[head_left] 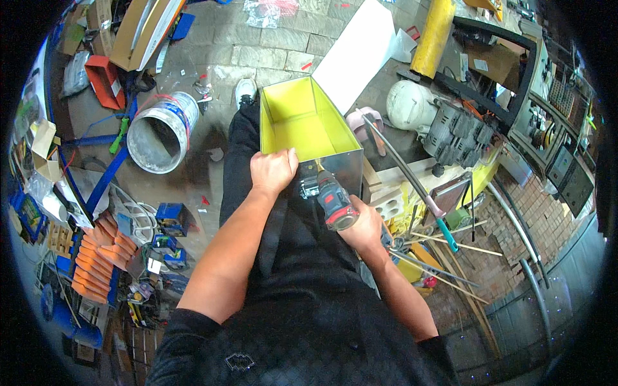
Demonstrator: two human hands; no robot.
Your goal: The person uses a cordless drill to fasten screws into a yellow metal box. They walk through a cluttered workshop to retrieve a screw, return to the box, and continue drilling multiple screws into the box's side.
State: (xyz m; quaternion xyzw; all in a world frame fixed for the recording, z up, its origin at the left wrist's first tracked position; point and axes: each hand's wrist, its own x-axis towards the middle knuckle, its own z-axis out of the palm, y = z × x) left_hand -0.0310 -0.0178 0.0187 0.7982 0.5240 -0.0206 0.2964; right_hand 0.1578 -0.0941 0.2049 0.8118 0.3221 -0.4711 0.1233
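Black shirt [309, 315] low, drill [336, 201] at a yellow-lined box [302, 132]

The left hand [272, 171] curls closed fingers over the box's near rim; the right hand [364, 226] grips the drill, aimed at the near wall. The box sits beside the left leg [238, 145], a white panel [357, 55] beyond it

Looking steeply down from the wearer's head through a wide fisheye lens. Facing forward past the black shirt [296, 321] and lap [293, 238] toward the paved floor [235, 32]. Hanging close above the left hand [273, 170] and right hand [362, 226], framing both near the middle. Bending straight edges toward a dark round border, showing the surroundings smaller and farther off.
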